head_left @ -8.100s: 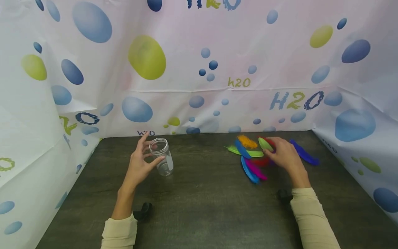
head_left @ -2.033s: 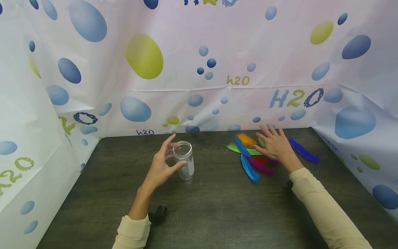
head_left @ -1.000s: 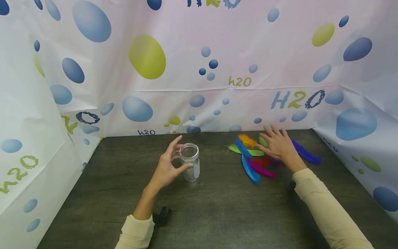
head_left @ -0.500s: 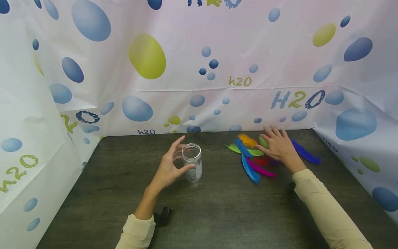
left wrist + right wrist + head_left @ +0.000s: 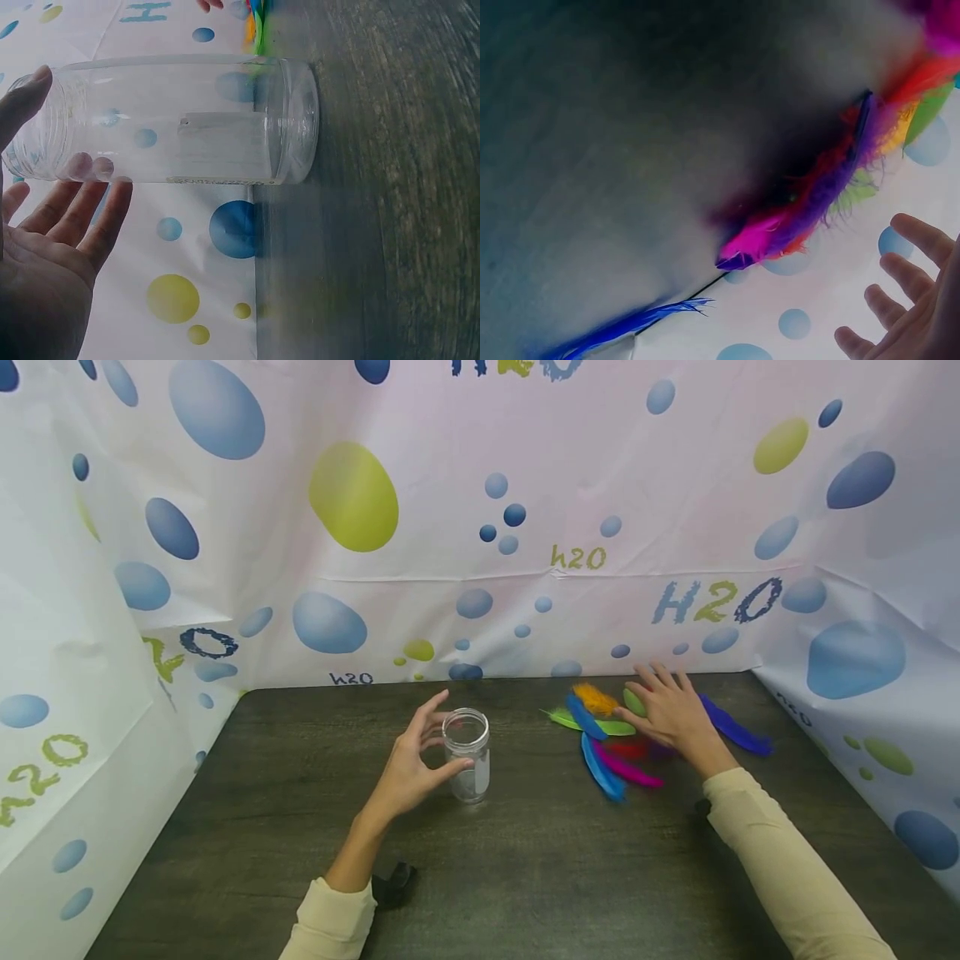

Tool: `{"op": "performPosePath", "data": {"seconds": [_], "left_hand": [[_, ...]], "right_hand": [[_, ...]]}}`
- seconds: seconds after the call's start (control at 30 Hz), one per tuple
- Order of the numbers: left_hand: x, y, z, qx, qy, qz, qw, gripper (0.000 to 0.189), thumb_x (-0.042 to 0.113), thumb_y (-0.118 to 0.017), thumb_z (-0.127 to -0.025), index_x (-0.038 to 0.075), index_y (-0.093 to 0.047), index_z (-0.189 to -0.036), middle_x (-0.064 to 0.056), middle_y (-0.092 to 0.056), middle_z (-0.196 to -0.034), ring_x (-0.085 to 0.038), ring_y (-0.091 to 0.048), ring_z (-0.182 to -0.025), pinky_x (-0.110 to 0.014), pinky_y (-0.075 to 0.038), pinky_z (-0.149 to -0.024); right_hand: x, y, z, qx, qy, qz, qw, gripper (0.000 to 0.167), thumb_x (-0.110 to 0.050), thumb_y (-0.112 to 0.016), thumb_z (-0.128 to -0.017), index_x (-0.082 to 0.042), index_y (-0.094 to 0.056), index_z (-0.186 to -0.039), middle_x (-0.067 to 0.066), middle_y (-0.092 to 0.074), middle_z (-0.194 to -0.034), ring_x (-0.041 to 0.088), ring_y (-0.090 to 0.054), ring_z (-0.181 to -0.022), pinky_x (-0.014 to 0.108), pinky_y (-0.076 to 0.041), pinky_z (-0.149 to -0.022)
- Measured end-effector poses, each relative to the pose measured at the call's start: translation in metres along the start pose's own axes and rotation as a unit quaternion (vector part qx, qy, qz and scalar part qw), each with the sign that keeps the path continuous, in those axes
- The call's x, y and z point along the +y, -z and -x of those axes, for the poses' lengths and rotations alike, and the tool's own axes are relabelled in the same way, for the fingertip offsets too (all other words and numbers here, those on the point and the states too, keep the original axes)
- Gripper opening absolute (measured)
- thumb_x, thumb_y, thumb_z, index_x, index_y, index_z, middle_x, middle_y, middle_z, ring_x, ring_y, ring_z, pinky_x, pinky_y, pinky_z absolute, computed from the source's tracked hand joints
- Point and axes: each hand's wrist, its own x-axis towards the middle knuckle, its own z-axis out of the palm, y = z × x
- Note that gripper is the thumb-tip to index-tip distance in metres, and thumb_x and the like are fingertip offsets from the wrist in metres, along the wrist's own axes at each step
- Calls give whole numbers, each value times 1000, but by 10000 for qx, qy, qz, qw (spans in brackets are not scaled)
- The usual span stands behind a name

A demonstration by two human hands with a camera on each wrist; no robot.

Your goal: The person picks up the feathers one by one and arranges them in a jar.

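Note:
A clear jar without a lid stands upright on the dark table, a whitish label on its side. My left hand holds it near the mouth, thumb on the near side and fingers on the far side; the left wrist view shows the fingertips against the wall of the jar. Several coloured feathers lie in a loose pile, among them an orange feather, a light blue feather and a magenta feather. Over the pile's right part my right hand is spread, fingers apart, gripping nothing.
A dark blue feather lies apart, right of the pile. Behind the table hangs a white curtain with blue and green dots, which also lines both sides.
Since the earliest frame the jar has moved right in my left hand, nearer the feathers. My right hand, earlier at a green feather with bent fingers, has spread; lately it stays still.

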Motion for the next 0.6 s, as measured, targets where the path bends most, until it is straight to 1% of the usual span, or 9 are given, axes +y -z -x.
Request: {"op": "performPosePath", "data": {"seconds": [0.23,0.43,0.6], "left_hand": [[-2,-3,-1,-3,35,121,9999,95,-3,-85,-83,2,-29,-160,-27,-61,-133,-43,-63,-122,-48,-57,-99],[-1,-4,0,0,83,139,9999,96,-3,-85,-82,2,-29,-160,-26,-61,-134,-46,-61,-123,-50,-56,-99],[0,-4,0,-23,94,167,9998,95,-3,-85,-83,2,-29,-160,-25,-61,-134,-46,-61,-123,-49,-56,-100]], "right_hand": [[0,0,-1,45,11,-17,10000,63,-50,-55,-104,0,-61,-141,26,-39,-159,48,-29,-149,71,-22,-120],[-4,1,-2,-9,30,-124,9999,64,-49,-56,-103,1,-59,-142,27,-38,-160,49,-27,-149,71,-20,-121],[-5,1,-4,73,63,-63,9999,61,-47,-58,-103,0,-60,-142,26,-40,-158,48,-29,-149,70,-22,-120]]}}
